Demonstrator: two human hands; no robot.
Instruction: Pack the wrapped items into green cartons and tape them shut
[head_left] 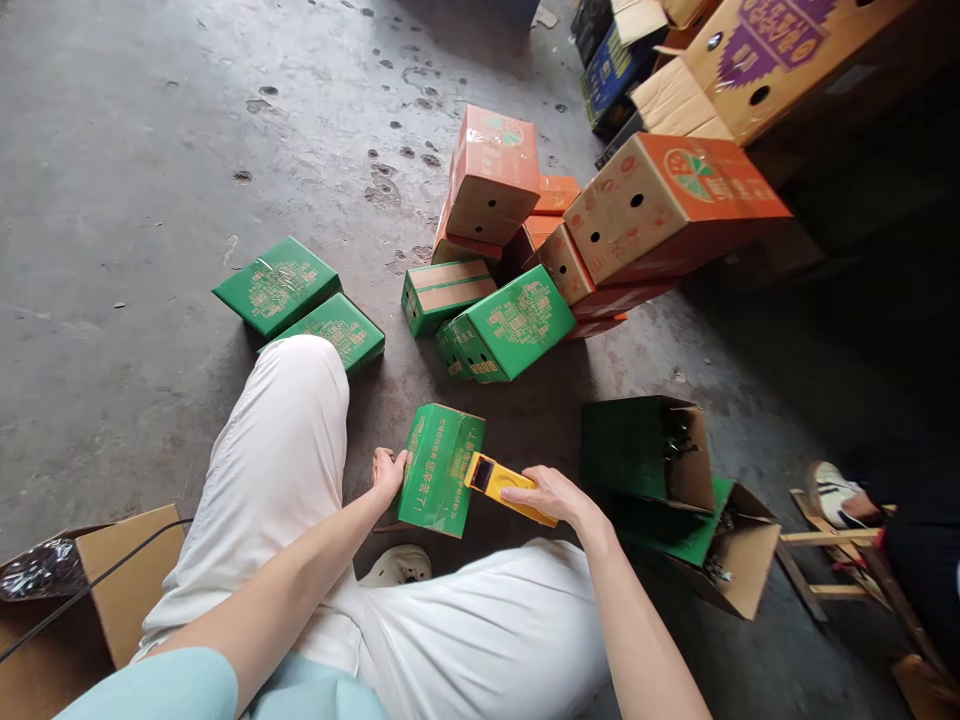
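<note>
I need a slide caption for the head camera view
Left hand on a green box, right hand gripping a yellow tool at its edge; orange cartons stand beyond.

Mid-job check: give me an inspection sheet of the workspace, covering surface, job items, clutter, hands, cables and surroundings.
Surface: grey floor, dark pits in its far part.
Job items: green box between the person's hands; yellow tool at its right side.
Clutter: more green boxes ahead, beside stacked orange boxes; open green boxes to the right; open brown carton lower left, with clear plastic in it.
Left hand: on the green box's left edge; grip unclear.
Right hand: closed around the yellow tool.
Cables: thin black cable across the brown carton; ends not visible.
Surroundings: another person's shoe by a wooden frame, far right.
</note>
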